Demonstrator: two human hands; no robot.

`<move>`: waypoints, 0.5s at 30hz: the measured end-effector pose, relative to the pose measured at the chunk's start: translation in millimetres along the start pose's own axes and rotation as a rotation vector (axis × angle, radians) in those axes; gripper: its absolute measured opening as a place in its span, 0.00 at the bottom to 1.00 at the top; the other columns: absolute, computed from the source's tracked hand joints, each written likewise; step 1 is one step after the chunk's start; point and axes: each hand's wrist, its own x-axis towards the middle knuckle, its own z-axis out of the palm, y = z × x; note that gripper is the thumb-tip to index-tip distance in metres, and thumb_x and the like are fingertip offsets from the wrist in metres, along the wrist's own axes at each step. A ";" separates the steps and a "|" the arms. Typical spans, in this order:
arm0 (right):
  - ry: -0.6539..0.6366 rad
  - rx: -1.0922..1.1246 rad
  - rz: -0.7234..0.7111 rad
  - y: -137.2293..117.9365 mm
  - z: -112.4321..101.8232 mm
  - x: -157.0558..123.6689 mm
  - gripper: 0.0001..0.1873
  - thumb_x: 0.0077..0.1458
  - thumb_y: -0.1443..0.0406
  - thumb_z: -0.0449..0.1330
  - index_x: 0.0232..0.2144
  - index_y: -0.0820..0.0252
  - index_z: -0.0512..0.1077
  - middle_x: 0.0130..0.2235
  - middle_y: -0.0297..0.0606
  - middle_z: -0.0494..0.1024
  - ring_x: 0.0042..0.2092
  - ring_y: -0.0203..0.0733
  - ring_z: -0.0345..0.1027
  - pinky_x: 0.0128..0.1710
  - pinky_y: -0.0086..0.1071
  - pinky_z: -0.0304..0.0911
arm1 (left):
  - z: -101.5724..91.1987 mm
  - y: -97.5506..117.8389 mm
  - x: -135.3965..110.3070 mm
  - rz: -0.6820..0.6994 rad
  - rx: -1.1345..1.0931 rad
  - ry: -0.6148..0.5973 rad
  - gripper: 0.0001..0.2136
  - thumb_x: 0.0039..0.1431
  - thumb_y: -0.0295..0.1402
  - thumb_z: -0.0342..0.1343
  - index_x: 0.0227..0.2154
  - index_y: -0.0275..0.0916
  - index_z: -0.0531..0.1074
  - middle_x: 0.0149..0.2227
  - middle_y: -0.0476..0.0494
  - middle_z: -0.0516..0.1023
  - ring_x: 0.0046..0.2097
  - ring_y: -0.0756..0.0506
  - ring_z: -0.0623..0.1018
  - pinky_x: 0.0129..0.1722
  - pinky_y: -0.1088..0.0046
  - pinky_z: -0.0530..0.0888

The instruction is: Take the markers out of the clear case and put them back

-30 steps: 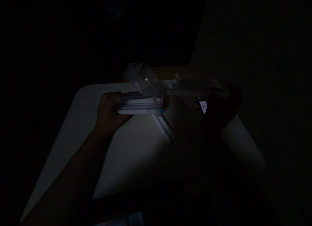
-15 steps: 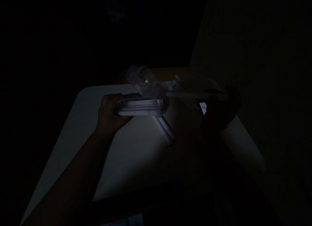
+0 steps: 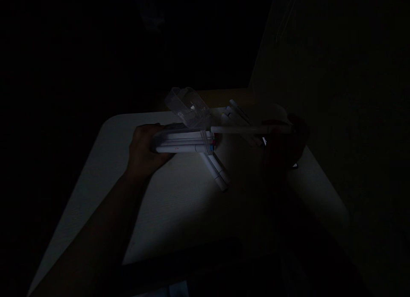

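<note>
Lighting: very dim; only the middle of the table shows well, and my right hand is mostly shadow.

Left hand: closed around the left end of a bundle of white markers, which I hold low over the table, lying roughly level. Small red and blue marks show at its right end.

Right hand: narrow grip on a single white marker, near that marker's right end. Fingers too dark to make out.

Single marker: level, pointing left, its tip just beside the right end of the bundle. Cannot tell if they touch.

Clear plastic case: tilted, just behind the bundle and overlapping its upper edge in view. Cannot tell if it rests on the bundle or the table.

Loose markers: two white markers side by side on the table, angled, just below the bundle's right end. A pile of white markers lies behind the single marker.

Label: small white paper label right beside my right hand, unreadable.

Table: pale table with rounded corners, under everything.
</note>
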 end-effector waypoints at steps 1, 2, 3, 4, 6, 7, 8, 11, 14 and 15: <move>-0.019 -0.014 0.009 1.4 -0.2 -1.4 0.16 0.54 0.63 0.56 0.45 0.54 0.61 0.36 0.32 0.72 0.34 0.32 0.70 0.30 0.29 0.68 | 0.1 0.0 -0.1 0.005 0.002 0.004 0.29 0.39 0.40 0.65 0.47 0.42 0.66 0.46 0.41 0.71 0.49 0.41 0.71 0.47 0.62 0.70; -0.042 -0.026 0.025 3.2 -0.8 -2.8 0.16 0.54 0.62 0.56 0.46 0.53 0.61 0.38 0.32 0.72 0.35 0.33 0.70 0.30 0.29 0.68 | 0.2 0.0 -0.2 0.012 0.004 0.010 0.29 0.39 0.40 0.65 0.47 0.43 0.66 0.46 0.41 0.71 0.49 0.41 0.71 0.47 0.62 0.70; -0.067 -0.039 0.040 5.3 -1.7 -4.3 0.16 0.54 0.62 0.56 0.46 0.53 0.61 0.39 0.33 0.71 0.36 0.33 0.70 0.30 0.30 0.69 | 0.3 0.0 -0.3 0.018 0.004 0.016 0.29 0.39 0.40 0.65 0.47 0.42 0.66 0.46 0.41 0.70 0.49 0.41 0.71 0.47 0.63 0.70; -0.094 -0.063 0.053 7.4 -2.8 -5.9 0.17 0.54 0.61 0.56 0.46 0.53 0.61 0.40 0.34 0.70 0.37 0.34 0.70 0.31 0.30 0.69 | 0.4 0.1 -0.4 0.021 0.005 0.015 0.29 0.39 0.40 0.65 0.48 0.42 0.66 0.46 0.40 0.70 0.49 0.42 0.71 0.47 0.63 0.70; -0.142 -0.139 0.079 10.9 -4.6 -9.2 0.18 0.53 0.59 0.57 0.46 0.54 0.62 0.41 0.35 0.69 0.40 0.36 0.69 0.33 0.31 0.69 | 0.5 0.4 -0.5 0.019 0.014 0.012 0.29 0.39 0.41 0.65 0.48 0.41 0.66 0.46 0.40 0.70 0.49 0.42 0.71 0.47 0.64 0.70; -0.163 -0.177 0.093 11.9 -5.2 -11.0 0.19 0.53 0.58 0.57 0.46 0.53 0.62 0.41 0.36 0.69 0.41 0.36 0.69 0.34 0.32 0.69 | 0.5 0.6 -0.5 0.018 0.020 0.011 0.29 0.39 0.41 0.65 0.47 0.41 0.66 0.46 0.40 0.70 0.49 0.43 0.71 0.47 0.65 0.70; -0.187 -0.208 0.112 12.2 -5.5 -12.7 0.19 0.53 0.57 0.56 0.47 0.53 0.62 0.41 0.36 0.69 0.41 0.37 0.69 0.35 0.32 0.69 | 0.5 0.9 -0.4 0.021 0.026 0.012 0.29 0.40 0.42 0.65 0.47 0.40 0.67 0.46 0.40 0.70 0.49 0.43 0.71 0.47 0.65 0.71; -0.253 -0.251 0.180 10.1 -5.2 -16.8 0.19 0.56 0.56 0.52 0.49 0.51 0.60 0.42 0.37 0.69 0.39 0.36 0.69 0.36 0.33 0.68 | 0.2 1.7 0.3 0.036 0.029 0.020 0.29 0.40 0.41 0.65 0.47 0.38 0.67 0.45 0.39 0.70 0.48 0.43 0.71 0.47 0.66 0.71; -0.299 -0.278 0.196 8.6 -5.0 -18.3 0.19 0.57 0.56 0.51 0.50 0.51 0.60 0.43 0.37 0.69 0.41 0.36 0.68 0.37 0.33 0.68 | 0.1 2.3 1.0 0.041 0.020 0.020 0.28 0.40 0.40 0.65 0.46 0.36 0.67 0.45 0.38 0.70 0.49 0.43 0.71 0.47 0.66 0.71; -0.324 -0.286 0.186 8.9 -5.1 -18.3 0.19 0.58 0.56 0.51 0.50 0.51 0.59 0.43 0.37 0.69 0.43 0.37 0.68 0.38 0.34 0.68 | 0.1 2.4 1.2 0.044 0.020 0.022 0.28 0.40 0.40 0.65 0.46 0.36 0.67 0.45 0.38 0.70 0.48 0.43 0.71 0.47 0.66 0.71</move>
